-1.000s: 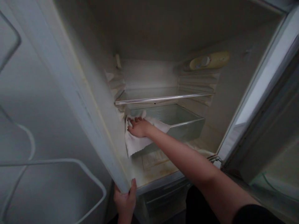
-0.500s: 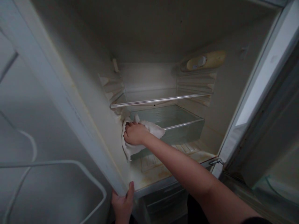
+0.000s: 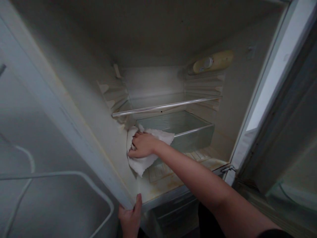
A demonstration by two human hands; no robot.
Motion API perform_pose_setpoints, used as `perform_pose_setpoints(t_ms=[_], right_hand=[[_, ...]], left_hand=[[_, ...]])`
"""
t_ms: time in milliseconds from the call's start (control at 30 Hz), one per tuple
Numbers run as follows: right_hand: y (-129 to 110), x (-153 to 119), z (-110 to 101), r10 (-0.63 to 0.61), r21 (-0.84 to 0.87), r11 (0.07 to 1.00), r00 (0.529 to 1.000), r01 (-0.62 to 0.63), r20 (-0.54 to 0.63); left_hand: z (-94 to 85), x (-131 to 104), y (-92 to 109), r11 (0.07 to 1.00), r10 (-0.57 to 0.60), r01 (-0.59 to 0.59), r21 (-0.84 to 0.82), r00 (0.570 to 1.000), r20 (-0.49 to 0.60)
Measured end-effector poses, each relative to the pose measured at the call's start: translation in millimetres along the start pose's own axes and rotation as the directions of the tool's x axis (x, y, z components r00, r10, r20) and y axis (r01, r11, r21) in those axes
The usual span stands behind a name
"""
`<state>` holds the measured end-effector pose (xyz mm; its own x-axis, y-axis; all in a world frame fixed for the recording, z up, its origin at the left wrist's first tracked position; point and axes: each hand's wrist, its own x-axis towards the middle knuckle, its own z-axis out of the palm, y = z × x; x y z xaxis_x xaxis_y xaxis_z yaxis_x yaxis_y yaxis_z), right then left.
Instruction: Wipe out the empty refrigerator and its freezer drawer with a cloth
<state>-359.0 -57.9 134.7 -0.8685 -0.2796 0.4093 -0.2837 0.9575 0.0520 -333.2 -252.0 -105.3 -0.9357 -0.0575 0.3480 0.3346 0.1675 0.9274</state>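
Observation:
Inside an open refrigerator, my right hand presses a white cloth against the lower left inner wall. Its fingers are bent into the cloth, which spreads out around the hand and hangs below it. At the lower front corner, my left hand grips the refrigerator's front edge, thumb pointing up on the inner side. Just behind the cloth sits a clear drawer, partly covered by my right hand and the cloth. Yellowish-brown stains mark the refrigerator floor below my right forearm.
A glass shelf with a shiny front trim spans above the drawer. A yellowed lamp housing is on the right wall. The open door stands at right, near a metal hinge. A pale cable loops at left.
My right hand has slid the cloth slightly down and forward along the left wall, its thumb now lower. My left hand keeps its place on the edge. The view has shifted a little.

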Motion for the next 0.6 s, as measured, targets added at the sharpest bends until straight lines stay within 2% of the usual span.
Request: perform_pose_setpoints(t_ms=[100,267,400,500,600], right_hand=[[2.0,-3.9,-1.1,-0.022,-0.006,1.0,1.0,0.023,0.019],[4.5,-12.4,-0.4,0.02,0.023,1.0,0.999,-0.021,0.025],[6.3,-11.7,-5.4,0.171,0.061,0.982,0.976,-0.181,0.137],[9.6,-5.7,-7.9,0.296,0.074,0.944,0.924,-0.322,0.241],[15.3,-2.9,-8.6,0.391,0.078,0.902,0.881,-0.424,0.266]], left_hand=[[0.7,-0.4,1.5,0.998,-0.065,0.064,-0.006,0.998,-0.016],[2.3,-0.6,3.2,0.998,-0.059,0.059,-0.018,0.998,-0.024],[-0.1,0.0,10.1,0.999,-0.043,0.043,0.012,0.999,-0.029],[-2.0,-0.3,15.5,1.0,-0.03,0.03,0.006,0.999,-0.013],[-1.7,-0.7,18.3,0.998,-0.061,0.061,0.007,0.998,-0.013]])
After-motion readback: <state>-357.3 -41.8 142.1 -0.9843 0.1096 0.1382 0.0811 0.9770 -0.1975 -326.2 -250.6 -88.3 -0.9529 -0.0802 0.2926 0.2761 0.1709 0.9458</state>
